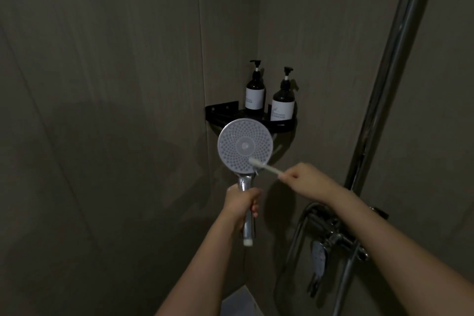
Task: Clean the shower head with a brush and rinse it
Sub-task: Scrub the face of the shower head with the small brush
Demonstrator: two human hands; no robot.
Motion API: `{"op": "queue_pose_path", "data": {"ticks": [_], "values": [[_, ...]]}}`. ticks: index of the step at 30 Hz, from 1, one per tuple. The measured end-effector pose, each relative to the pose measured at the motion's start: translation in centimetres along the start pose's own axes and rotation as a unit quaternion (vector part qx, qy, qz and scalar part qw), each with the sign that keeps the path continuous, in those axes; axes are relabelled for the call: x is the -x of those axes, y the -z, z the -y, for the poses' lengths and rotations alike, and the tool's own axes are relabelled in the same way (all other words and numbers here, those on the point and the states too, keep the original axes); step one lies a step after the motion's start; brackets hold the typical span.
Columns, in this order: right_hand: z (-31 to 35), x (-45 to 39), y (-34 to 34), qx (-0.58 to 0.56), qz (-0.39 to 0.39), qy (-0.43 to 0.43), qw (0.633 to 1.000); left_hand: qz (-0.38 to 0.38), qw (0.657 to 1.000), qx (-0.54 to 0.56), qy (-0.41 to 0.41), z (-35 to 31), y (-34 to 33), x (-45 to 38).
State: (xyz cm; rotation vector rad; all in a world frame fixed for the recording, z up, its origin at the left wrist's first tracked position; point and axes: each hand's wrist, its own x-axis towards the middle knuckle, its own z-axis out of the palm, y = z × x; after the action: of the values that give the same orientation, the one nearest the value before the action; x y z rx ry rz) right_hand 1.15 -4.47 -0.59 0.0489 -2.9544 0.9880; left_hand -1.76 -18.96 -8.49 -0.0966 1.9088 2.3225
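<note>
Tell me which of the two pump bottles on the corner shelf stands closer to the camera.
The right pump bottle: it sits lower and nearer the black shelf's front rim, while the left pump bottle stands back in the corner.

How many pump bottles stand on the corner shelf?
2: left bottle near the wall corner, right bottle beside it, both upright on the black shelf. No others show.

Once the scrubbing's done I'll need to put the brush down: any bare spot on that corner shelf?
The corner shelf looks bare at its left end, between the wall bracket and the left pump bottle. The right end is crowded by the right pump bottle; the shower head hides the front edge.
</note>
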Motion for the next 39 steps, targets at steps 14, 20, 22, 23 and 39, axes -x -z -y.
{"op": "queue_pose_path", "data": {"ticks": [14, 20, 22, 23, 39], "values": [[2.3, -0.9, 1.0, 0.004, -0.020, -0.032, 0.999, 0.002, 0.998, -0.052, -0.020, 0.5, -0.5, 0.1], [2.9, -1.2, 1.4, 0.003, -0.035, -0.032, 0.999, 0.010, 0.997, -0.076, -0.017, 1.1, -0.6, 0.3], [2.9, -1.3, 1.3, 0.007, -0.049, -0.033, 0.998, 0.007, 0.997, -0.080, -0.022, 1.0, -0.7, 0.2], [2.8, -1.4, 1.4, 0.011, -0.061, -0.031, 0.998, 0.006, 0.996, -0.082, -0.025, 0.9, -0.8, 0.2], [3.2, -2.0, 1.2, 0.027, -0.024, -0.061, 0.997, -0.002, 0.993, -0.109, -0.039, 0.8, -1.2, 0.1]]}}
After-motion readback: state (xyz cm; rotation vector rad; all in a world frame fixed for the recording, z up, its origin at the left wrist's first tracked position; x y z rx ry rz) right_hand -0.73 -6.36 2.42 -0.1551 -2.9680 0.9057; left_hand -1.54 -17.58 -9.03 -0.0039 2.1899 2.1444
